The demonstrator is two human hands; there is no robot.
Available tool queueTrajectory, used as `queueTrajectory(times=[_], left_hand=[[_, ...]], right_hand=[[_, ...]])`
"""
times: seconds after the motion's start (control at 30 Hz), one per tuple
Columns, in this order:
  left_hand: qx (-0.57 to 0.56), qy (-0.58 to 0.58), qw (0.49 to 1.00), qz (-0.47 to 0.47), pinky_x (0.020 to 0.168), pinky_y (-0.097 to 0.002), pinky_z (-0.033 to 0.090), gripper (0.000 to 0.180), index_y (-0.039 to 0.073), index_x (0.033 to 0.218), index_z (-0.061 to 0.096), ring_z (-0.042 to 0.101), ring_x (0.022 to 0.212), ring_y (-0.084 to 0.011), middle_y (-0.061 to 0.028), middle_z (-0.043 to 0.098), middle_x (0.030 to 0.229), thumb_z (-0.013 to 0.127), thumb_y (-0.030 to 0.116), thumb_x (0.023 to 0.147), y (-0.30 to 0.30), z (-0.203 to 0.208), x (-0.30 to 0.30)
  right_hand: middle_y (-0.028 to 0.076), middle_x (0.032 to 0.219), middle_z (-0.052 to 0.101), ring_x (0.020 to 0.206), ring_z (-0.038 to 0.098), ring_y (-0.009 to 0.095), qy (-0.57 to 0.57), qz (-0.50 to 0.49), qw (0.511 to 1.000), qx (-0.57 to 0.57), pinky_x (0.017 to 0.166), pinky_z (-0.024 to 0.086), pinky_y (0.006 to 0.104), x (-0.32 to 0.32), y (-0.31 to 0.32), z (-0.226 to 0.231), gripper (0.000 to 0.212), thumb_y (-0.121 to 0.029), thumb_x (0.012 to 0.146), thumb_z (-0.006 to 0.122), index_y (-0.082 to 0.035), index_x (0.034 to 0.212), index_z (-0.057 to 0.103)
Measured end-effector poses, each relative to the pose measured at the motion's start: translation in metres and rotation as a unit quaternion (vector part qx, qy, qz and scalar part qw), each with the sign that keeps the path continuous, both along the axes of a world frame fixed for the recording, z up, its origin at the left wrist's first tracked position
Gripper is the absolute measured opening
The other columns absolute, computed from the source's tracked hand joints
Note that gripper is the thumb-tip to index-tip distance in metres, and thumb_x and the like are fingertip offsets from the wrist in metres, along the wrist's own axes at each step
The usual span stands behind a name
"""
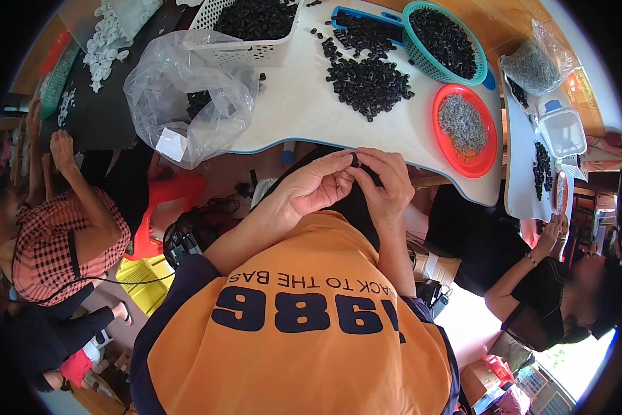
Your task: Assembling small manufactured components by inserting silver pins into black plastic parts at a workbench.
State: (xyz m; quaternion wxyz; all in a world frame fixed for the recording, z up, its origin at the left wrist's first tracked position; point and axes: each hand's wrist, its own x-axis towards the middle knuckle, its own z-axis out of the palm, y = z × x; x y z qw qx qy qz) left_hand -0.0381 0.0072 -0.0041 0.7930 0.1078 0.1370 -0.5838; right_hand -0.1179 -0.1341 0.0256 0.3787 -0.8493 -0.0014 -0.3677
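Observation:
A small black plastic part point(355, 160) is pinched between the fingertips of both hands, just off the table's near edge. My left hand point(316, 185) holds it from the left, with thumb and forefinger closed at it. From the other side, the fingers of my right hand point(388, 185) close on the same part and hide some of it. Ahead of my hands, a loose pile of black parts point(369, 86) is spread on the white table point(293, 104). To the right lies a red plate point(487, 158) of small grey pieces point(461, 121).
A white basket point(248, 54) and a teal basket point(421, 52) hold black parts. A clear plastic bag point(152, 86) overhangs the table edge at left. Beside a blue tray point(340, 15) lie more parts. Co-workers sit on both sides, one in a checked top point(44, 238).

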Motion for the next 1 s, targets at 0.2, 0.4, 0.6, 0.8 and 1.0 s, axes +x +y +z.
queueTrajectory(times=[0.2,0.4,0.6,0.8,1.0], left_hand=[[0.021,0.013,0.999,0.031,0.065,-0.0213,0.053,0.014,0.004,0.105,0.063,0.062,0.075,-0.0109,-0.0029,0.064,0.088,0.065,0.004,0.091,-0.003,0.002,-0.003],[0.051,-0.055,0.996,0.045,0.067,-0.0228,0.056,0.014,0.004,0.105,0.062,0.066,0.079,-0.0138,-0.0043,0.066,0.091,0.065,0.004,0.091,0.001,0.001,0.000],[0.078,0.004,0.995,0.060,0.069,-0.0239,0.056,0.015,0.005,0.106,0.061,0.067,0.081,-0.0149,-0.0050,0.067,0.093,0.065,0.004,0.091,-0.001,0.005,-0.004],[0.062,0.013,0.997,0.047,0.067,-0.0239,0.055,0.014,0.006,0.105,0.062,0.066,0.082,-0.0148,-0.0054,0.067,0.095,0.065,0.005,0.091,0.001,0.004,-0.001],[0.080,-0.068,0.993,0.048,0.066,-0.0228,0.054,0.015,0.005,0.107,0.064,0.065,0.079,-0.0125,-0.0037,0.067,0.091,0.064,0.006,0.092,0.005,-0.001,-0.001]], right_hand=[[0.007,0.097,0.071,0.080,0.063,0.021,0.006,-0.007,0.999,-0.046,0.071,0.050,0.0312,-0.002,-0.005,0.002,0.028,-0.001,0.067,0.079,-0.003,0.094,0.073],[0.006,0.098,0.071,0.078,0.062,0.020,0.010,-0.025,0.993,-0.113,0.072,0.050,0.0312,-0.002,-0.004,0.005,0.026,-0.001,0.068,0.078,-0.003,0.094,0.073],[0.007,0.098,0.071,0.078,0.062,0.021,0.033,-0.054,0.992,-0.111,0.072,0.050,0.0317,-0.001,0.001,0.004,0.024,0.000,0.070,0.077,-0.003,0.093,0.072],[0.008,0.093,0.071,0.079,0.065,0.022,0.032,-0.036,0.999,-0.001,0.071,0.050,0.0317,-0.003,-0.001,0.004,0.024,0.003,0.072,0.076,-0.003,0.095,0.071],[0.007,0.086,0.071,0.074,0.063,0.020,0.091,-0.040,0.994,0.054,0.070,0.051,0.0307,-0.005,0.007,0.009,0.030,0.005,0.072,0.076,-0.004,0.100,0.070]])
